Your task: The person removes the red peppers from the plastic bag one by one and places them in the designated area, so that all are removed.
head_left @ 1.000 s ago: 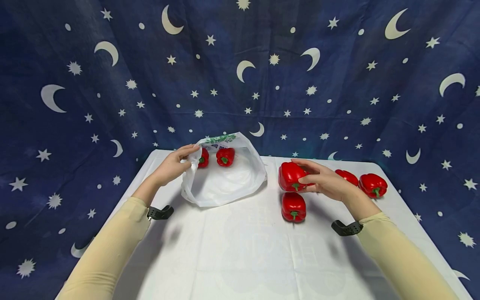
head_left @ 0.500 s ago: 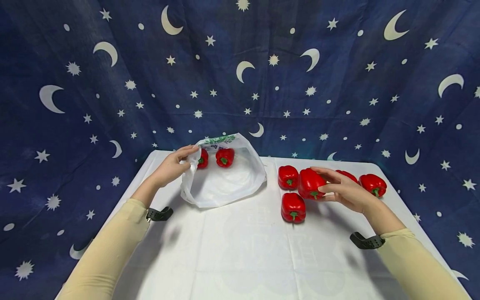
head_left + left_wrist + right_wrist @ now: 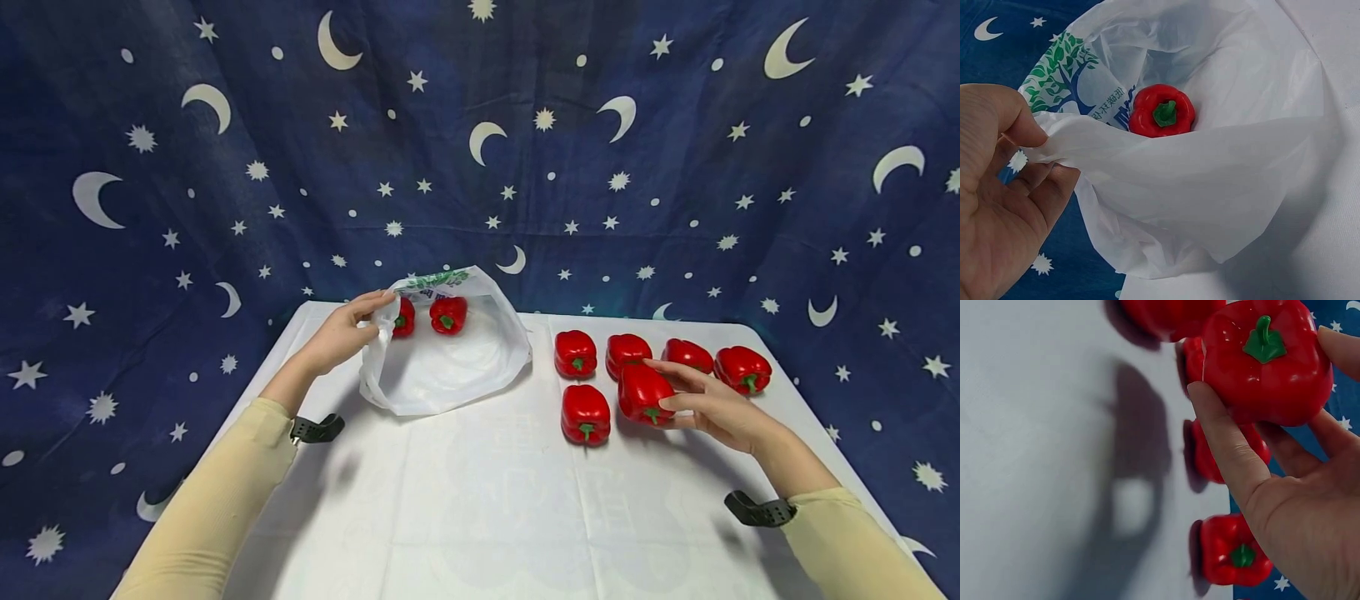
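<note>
"Across the near stretch: white, creased table cover (image 3: 487, 517), matte, faint fold lines. Then?"

"Right hand (image 3: 708, 408), thumb and fingers curled round the sides of a glossy, lobed red bell pepper with a green stem (image 3: 643, 393). Looks just clear of the cover, stem end toward us."

"Neighbour?"

"Second blocky, shiny red pepper (image 3: 586, 414), on the cover just left of it, apart, stem also our way."

"Which step?"

"My call: setting the held one down to build a front row. Next move calls for lowering it level beside that neighbour, then spreading the fingers without bumping the row behind."

"Left side?"

"Left hand (image 3: 347, 333), thumb and fingers pinching the rim of a thin white plastic bag (image 3: 472, 367). Crinkly, semi-sheer, floppy film, mouth gaping; green tree print (image 3: 1063, 65) on the wall. Two round red peppers (image 3: 448, 315) inside, one partly covered by the rim."

"Back of the table?"

"Four glossy red peppers (image 3: 575, 354) in a row, one partly behind the held one. Skins look hard and slick, so they'd likely roll if nudged."

"Beyond?"

"Dark blue cloth backdrop (image 3: 480, 208), pale moons and stars, soft wrinkles."
</note>
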Available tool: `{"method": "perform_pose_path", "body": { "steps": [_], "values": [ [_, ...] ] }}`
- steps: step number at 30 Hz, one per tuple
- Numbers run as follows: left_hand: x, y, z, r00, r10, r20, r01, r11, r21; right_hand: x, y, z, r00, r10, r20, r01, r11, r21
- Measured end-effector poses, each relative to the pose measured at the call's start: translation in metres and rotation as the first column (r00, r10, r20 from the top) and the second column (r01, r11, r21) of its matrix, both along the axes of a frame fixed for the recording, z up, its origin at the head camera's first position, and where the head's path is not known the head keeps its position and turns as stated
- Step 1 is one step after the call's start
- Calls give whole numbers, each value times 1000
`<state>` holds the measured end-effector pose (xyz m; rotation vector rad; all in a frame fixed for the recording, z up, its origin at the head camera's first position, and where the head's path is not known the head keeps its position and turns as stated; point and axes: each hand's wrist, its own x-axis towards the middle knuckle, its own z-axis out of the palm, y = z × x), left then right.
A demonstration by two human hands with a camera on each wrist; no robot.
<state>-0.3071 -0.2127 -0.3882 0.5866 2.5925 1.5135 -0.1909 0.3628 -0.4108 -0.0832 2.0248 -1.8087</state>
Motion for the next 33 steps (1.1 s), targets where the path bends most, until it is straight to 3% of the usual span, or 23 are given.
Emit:
{"method": "perform_pose_path", "body": {
  "steps": [8, 17, 33],
  "values": [
    [0, 0, 0, 1000, 5, 0, -5, 1000, -9, 7, 6, -12, 999, -2, 34, 0, 999, 50],
    [2, 0, 2, 1000, 3, 10, -3, 1000, -1, 4, 6, -22, 999, 5, 35, -10, 991, 135],
    [2, -1, 1, 1000, 12, 14, -12, 1000, -8, 3, 0, -27, 998, -28, 54, 17, 980, 200]
  ]
}}
